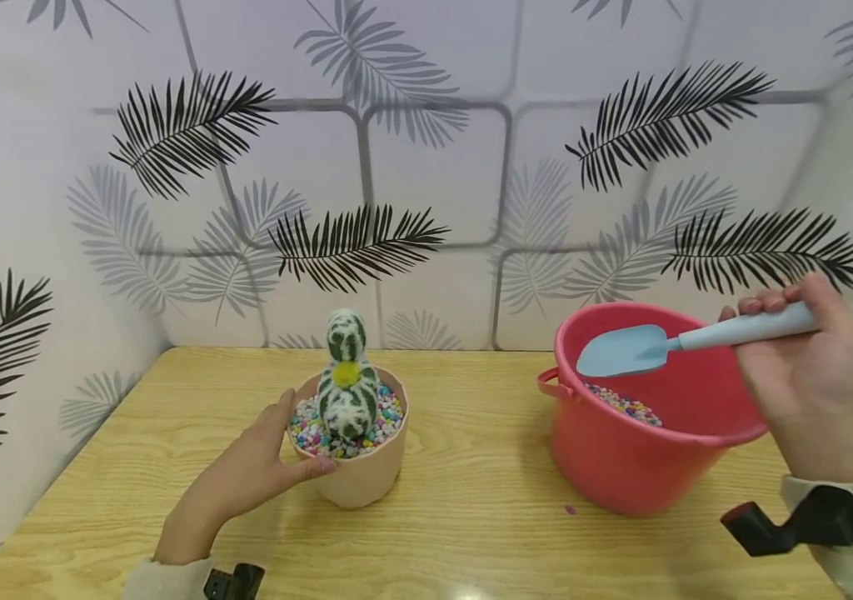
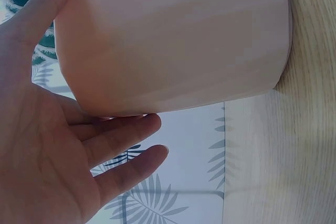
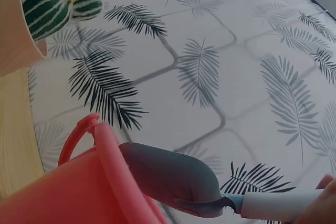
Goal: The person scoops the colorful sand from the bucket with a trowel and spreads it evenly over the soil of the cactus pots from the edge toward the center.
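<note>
In the head view, a green-and-white striped cactus [image 1: 347, 410] with a yellow flower stands in a beige flowerpot [image 1: 361, 483] filled with colored pebbles. My left hand [image 1: 246, 467] holds the pot's left side, thumb along the near rim; in the left wrist view the little finger is off the pot wall [image 2: 184, 51]. At the right, my right hand [image 1: 809, 358] grips the pale handle of a light blue garden trowel [image 1: 625, 350]. Its blade hovers over the red bucket [image 1: 621, 471], and I see no pebbles on it. Colored pebbles [image 1: 625, 406] lie inside the bucket.
Pot and bucket stand apart on a wood-grain table [image 1: 464, 500]. A single pinkish pebble [image 1: 571, 509] lies in front of the bucket. The bucket's handle [image 1: 552, 383] juts out on its left. Behind the table rises a leaf-patterned backdrop [image 1: 434, 183].
</note>
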`<state>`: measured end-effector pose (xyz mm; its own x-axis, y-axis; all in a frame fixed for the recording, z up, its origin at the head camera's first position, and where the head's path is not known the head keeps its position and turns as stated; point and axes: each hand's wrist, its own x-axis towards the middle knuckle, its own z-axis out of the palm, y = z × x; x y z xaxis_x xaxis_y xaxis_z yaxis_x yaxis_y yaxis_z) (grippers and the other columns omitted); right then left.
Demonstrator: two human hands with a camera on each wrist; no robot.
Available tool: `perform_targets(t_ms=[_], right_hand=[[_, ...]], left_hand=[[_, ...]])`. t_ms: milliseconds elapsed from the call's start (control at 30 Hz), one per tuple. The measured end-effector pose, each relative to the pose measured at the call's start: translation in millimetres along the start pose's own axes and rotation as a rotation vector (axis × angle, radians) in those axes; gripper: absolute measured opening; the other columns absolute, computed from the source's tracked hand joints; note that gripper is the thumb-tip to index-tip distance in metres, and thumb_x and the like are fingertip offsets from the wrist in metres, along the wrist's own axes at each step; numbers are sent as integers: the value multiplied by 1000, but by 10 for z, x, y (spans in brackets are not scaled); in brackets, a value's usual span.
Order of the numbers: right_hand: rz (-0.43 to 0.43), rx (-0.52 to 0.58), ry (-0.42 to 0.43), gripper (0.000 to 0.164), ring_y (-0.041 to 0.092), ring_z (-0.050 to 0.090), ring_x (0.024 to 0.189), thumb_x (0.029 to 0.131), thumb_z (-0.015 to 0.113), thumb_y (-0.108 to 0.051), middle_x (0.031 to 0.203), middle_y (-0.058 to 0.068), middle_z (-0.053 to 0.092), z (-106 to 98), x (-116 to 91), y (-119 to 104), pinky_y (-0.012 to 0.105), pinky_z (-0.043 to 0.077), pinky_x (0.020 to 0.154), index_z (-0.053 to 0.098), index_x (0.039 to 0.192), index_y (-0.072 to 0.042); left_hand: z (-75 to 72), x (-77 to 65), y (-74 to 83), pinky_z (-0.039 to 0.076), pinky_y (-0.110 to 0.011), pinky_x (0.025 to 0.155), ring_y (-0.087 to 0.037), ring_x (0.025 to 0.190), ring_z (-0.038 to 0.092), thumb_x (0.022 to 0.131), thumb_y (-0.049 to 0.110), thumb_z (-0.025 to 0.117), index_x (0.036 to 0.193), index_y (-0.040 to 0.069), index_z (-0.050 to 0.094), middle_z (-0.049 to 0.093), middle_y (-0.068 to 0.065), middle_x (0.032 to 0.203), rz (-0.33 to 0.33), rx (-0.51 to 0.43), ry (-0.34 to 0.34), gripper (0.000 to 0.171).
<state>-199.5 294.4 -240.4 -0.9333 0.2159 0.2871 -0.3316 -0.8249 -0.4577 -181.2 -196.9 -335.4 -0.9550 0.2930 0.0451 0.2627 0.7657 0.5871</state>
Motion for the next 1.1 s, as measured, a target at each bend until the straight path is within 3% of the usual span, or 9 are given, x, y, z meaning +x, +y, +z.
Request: perform_targets(t_ms=[167, 300, 400, 567, 700, 900, 1100], right_hand=[[63, -115, -91, 24, 25, 51, 79, 102, 38, -10, 78, 14, 56, -146, 59, 60, 33, 33, 87, 51, 86, 3], [106, -213, -116, 23, 25, 52, 76, 101, 40, -5, 76, 15, 57, -247, 94, 126, 32, 41, 80, 54, 85, 5], [97, -333, -115, 23, 22, 54, 73, 99, 46, -4, 73, 12, 58, -296, 114, 174, 30, 45, 76, 58, 81, 4], [122, -522, -28, 23, 19, 58, 64, 93, 57, -2, 65, 8, 61, -336, 159, 209, 25, 49, 68, 63, 71, 0], [198, -798, 7, 23, 14, 60, 60, 90, 65, -10, 62, 1, 63, -348, 201, 192, 18, 49, 66, 66, 67, -7], [290, -1183, -92, 22, 6, 61, 67, 92, 63, -20, 64, -6, 65, -412, 229, 133, 14, 46, 68, 68, 71, -17], [361, -1523, -115, 25, 3, 58, 71, 93, 60, -35, 70, -16, 63, -456, 276, 73, 16, 49, 66, 68, 72, -25]], left_hand=[[-8, -8, -22, 31, -65, 103, -52, 137, 24, 82, 58, 64, 150, -7, 3, 15, -33, 152, 0, -5, -4, 113], [3, -8, -36, 29, -65, 104, -51, 138, 22, 82, 58, 65, 150, -7, 2, 14, -33, 153, -6, -29, -13, 113], [10, -8, -40, 28, -66, 105, -52, 138, 20, 82, 59, 64, 150, -6, 1, 12, -32, 153, -21, -33, -24, 114], [13, -17, -41, 28, -65, 105, -51, 138, 20, 82, 58, 65, 150, -7, 1, 12, -32, 154, -15, -36, -16, 113], [-13, -25, -26, 29, -65, 105, -51, 138, 21, 82, 57, 65, 149, -8, 2, 12, -33, 153, -3, -27, -5, 113], [-26, -18, -6, 29, -65, 105, -51, 138, 22, 82, 59, 64, 149, -9, 2, 12, -32, 153, -7, -21, -15, 113], [-24, -6, 11, 29, -64, 105, -49, 139, 21, 82, 59, 63, 150, -7, 1, 11, -30, 155, -9, -29, -32, 113]])
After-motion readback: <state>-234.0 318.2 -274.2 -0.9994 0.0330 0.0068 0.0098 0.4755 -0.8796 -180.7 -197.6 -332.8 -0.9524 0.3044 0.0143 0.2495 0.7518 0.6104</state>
